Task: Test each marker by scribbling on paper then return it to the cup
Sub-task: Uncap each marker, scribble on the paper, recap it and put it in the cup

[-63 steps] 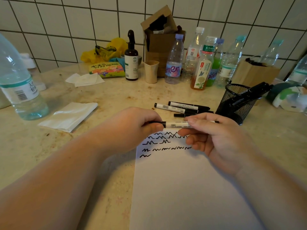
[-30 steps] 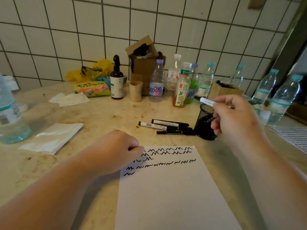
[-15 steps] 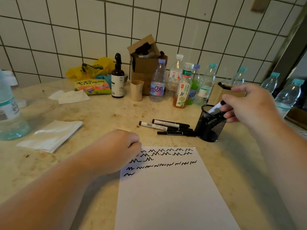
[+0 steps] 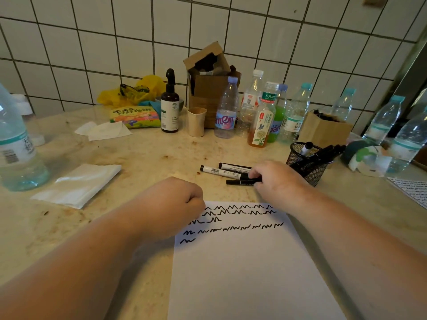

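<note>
A white sheet of paper with several rows of black scribbles lies in front of me. My left hand rests as a loose fist on its top left corner and holds nothing. Three markers lie on the counter beyond the paper: a white-barrelled one, a second one behind it, and a black marker nearest the paper. My right hand pinches the right end of that black marker. The black mesh cup to the right holds several markers.
Several plastic bottles, a brown spray bottle, a small beige cup and cardboard boxes line the tiled wall. A large water bottle and folded tissue sit at left. More bottles stand far right.
My right hand dropped the tested marker into the mesh cup, then came down left to the loose markers and took hold of the black one. My left hand stayed on the paper.
</note>
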The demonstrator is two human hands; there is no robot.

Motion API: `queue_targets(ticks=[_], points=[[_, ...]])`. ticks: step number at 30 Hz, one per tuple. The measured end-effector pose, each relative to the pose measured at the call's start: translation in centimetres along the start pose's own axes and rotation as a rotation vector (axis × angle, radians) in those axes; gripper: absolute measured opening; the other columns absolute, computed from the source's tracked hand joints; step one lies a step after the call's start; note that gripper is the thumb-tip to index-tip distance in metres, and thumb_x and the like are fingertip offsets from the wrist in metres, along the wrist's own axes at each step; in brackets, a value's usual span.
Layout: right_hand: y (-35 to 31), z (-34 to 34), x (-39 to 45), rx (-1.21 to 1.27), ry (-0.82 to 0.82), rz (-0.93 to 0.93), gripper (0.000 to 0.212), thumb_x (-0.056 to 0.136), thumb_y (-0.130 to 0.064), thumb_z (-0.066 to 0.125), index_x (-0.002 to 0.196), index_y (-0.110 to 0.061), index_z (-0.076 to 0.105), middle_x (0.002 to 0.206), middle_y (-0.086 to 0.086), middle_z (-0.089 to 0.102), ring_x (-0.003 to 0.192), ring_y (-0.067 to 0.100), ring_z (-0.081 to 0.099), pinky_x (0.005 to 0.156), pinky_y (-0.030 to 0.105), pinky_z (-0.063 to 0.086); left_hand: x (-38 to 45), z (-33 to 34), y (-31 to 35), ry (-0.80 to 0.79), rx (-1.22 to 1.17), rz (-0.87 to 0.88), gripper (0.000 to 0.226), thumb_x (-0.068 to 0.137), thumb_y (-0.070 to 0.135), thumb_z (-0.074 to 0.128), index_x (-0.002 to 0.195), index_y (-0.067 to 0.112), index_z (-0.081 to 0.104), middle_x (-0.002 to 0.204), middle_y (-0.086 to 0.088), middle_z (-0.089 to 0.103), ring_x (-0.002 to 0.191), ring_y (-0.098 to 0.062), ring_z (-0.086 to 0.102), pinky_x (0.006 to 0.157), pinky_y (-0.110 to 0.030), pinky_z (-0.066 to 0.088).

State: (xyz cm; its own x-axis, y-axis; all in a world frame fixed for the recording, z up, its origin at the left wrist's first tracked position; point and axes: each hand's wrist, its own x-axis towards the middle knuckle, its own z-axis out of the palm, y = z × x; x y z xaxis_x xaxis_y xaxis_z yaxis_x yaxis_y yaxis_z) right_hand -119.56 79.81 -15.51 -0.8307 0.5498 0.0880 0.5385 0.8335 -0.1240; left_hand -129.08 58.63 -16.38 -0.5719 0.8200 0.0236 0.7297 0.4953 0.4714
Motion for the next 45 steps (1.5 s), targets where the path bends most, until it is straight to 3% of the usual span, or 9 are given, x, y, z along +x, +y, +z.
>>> queue_targets(ticks=[3,10,17,21,25,34,37,41,45], points=[[0.6,1.1,0.6,-0.013,0.015,0.063,0.024,0.091,-0.012,0.063,0.110,-0.027,0.064,0.116,-0.002,0.059,0.103,0.018,0.054,0.091,0.030,0.046,0.0,-0.2,-0.1,-0.001,-0.001,0.014,0.027,0.090,0.025,0.044,0.078,0.023,0.067,0.080,0.009,0.066,0.077,-0.009,0.059,0.069,-0.031,0.053],[1.1,0.2,0.0,0.076,0.016,0.062,0.007,0.094,-0.021,0.066,0.094,-0.028,0.067,0.110,-0.004,0.057,0.100,0.016,0.055,0.085,0.029,0.043,-0.1,-0.1,0.1,0.023,0.019,0.036,0.024,0.093,0.024,0.044,0.086,0.030,0.066,0.069,0.016,0.058,0.061,-0.001,0.051,0.050,-0.018,0.033],[0.7,0.5,-0.9,-0.025,-0.015,0.024,0.033,0.093,-0.022,0.066,0.125,-0.025,0.061,0.124,-0.003,0.056,0.116,0.019,0.052,0.103,0.036,0.044,-0.2,-0.1,0.4,0.021,0.006,0.050,0.024,0.096,0.028,0.043,0.094,0.033,0.066,0.071,0.017,0.056,0.064,0.000,0.051,0.052,-0.016,0.032],[1.1,0.9,-0.2,0.035,0.070,0.075,0.031,0.096,-0.023,0.062,0.127,-0.024,0.061,0.115,-0.001,0.054,0.104,0.019,0.055,0.093,0.035,0.047,-0.2,-0.1,0.3,0.011,-0.005,0.051,0.026,0.097,0.029,0.041,0.092,0.033,0.066,0.077,0.019,0.059,0.066,0.001,0.052,0.055,-0.019,0.035],[1.4,1.2,0.6,-0.038,0.041,0.080,0.024,0.096,-0.028,0.062,0.119,-0.027,0.062,0.118,0.001,0.052,0.108,0.020,0.052,0.093,0.033,0.045,-0.2,-0.2,0.2,0.019,-0.032,0.046,0.028,0.098,0.029,0.039,0.087,0.032,0.065,0.074,0.019,0.060,0.068,0.000,0.054,0.057,-0.020,0.039],[1.4,1.1,0.5,-0.048,0.030,0.055,0.012,0.097,-0.030,0.061,0.107,-0.026,0.065,0.113,0.001,0.049,0.107,0.021,0.048,0.087,0.032,0.040,-0.3,0.0,0.0,0.027,0.040,0.046,0.042,0.099,0.039,0.041,0.077,0.012,0.064,0.072,-0.006,0.063,0.058,-0.012,0.048,0.057,-0.031,0.045],[0.2,-0.9,-1.5,0.127,0.073,0.039,0.010,0.100,-0.032,0.057,0.104,-0.025,0.063,0.104,-0.001,0.057,0.094,0.019,0.056,0.076,0.033,0.043,-0.2,0.1,-0.2,0.025,0.062,0.043,0.041,0.097,0.038,0.046,0.072,0.009,0.059,0.061,-0.002,0.050,0.054,-0.014,0.041,0.052,-0.031,0.037],[-1.2,-2.4,-5.3,0.871,0.091,0.006,0.008,0.100,-0.023,0.059,0.099,-0.024,0.067,0.081,-0.007,0.073,0.071,0.003,0.066,0.063,0.024,0.049,-0.2,0.1,-0.2,0.005,0.075,0.038,0.050,0.096,0.045,0.049,0.057,0.014,0.045,0.053,0.000,0.036,0.049,-0.015,0.033,0.048,-0.027,0.029],[-1.9,-0.4,-7.4,1.184,0.008,0.011,0.015,0.094,-0.022,0.066,0.093,-0.009,0.073,0.063,0.001,0.063,0.055,0.013,0.055,0.052,0.022,0.045,-0.1,0.1,0.1,0.029,0.028,0.040,0.046,0.097,0.049,0.048,0.065,0.016,0.057,0.059,0.000,0.054,0.052,-0.011,0.047,0.053,-0.027,0.039]])
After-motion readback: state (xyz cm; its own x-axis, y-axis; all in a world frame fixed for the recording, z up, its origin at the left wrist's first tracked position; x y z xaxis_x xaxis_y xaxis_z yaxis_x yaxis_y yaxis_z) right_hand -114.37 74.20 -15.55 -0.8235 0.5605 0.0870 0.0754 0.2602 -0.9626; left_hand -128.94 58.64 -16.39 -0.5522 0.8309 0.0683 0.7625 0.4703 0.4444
